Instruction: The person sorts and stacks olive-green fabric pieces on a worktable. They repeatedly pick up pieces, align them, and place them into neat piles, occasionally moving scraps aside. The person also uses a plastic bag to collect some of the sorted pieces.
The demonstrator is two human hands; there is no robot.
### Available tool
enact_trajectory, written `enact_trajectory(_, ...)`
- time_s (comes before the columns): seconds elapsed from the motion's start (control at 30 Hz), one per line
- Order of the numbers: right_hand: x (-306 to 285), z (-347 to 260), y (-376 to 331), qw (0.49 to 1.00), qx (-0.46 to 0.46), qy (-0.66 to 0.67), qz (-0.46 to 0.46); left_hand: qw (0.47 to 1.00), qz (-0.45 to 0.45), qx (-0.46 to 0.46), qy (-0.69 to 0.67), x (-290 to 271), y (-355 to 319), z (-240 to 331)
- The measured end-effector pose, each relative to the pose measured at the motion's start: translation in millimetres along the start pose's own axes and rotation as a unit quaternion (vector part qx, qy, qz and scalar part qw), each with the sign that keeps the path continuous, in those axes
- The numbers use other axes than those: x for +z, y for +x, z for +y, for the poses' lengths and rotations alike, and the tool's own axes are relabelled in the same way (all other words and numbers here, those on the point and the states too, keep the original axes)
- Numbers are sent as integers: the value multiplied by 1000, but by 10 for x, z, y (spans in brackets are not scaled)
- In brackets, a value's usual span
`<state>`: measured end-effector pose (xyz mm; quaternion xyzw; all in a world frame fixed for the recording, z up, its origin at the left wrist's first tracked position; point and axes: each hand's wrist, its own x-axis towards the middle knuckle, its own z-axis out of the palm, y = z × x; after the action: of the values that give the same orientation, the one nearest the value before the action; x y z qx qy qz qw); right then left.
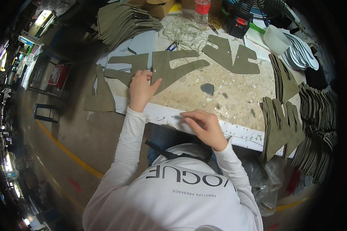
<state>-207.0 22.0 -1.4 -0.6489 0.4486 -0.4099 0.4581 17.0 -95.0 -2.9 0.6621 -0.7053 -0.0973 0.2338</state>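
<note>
My left hand (142, 90) rests at the table's near left, fingers bent and thumb apart. Its fingertips touch two flat olive-green cut fabric pieces where they meet: a left piece (137, 61) with slits and a wider forked piece (165, 69). A small white label lies by the thumb. Over the table's front edge hovers my right hand (207, 127), thumb and index finger stretched left with a small gap between their tips; nothing shows there. Another olive piece (100, 96) hangs over the left edge. Farther right lies a forked olive piece (235, 57) with small white labels.
A stack of olive pieces (123, 23) stands at the back left, near tangled pale strips (185, 32) and a red-labelled bottle (201, 11). A black fan (258, 8) is behind. Olive bundles (283, 123) drape over the right edge. The worn tabletop (189, 88) has dark patches.
</note>
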Motion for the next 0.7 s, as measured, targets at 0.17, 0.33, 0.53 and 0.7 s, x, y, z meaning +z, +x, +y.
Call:
enact_trajectory(0.17,294,72,120,932,128,335,-61,869,-2,-5,-495,-13,-147,379)
enact_trajectory(0.33,243,64,394,600,86,790,-90,845,-73,62,-525,-354,-667,597)
enact_trajectory(0.53,-293,76,252,636,76,761,106,837,-162,47,-521,-282,-908,655)
enact_trajectory(0.7,-890,215,-103,688,-29,699,191,824,-272,45,-495,117,-927,898)
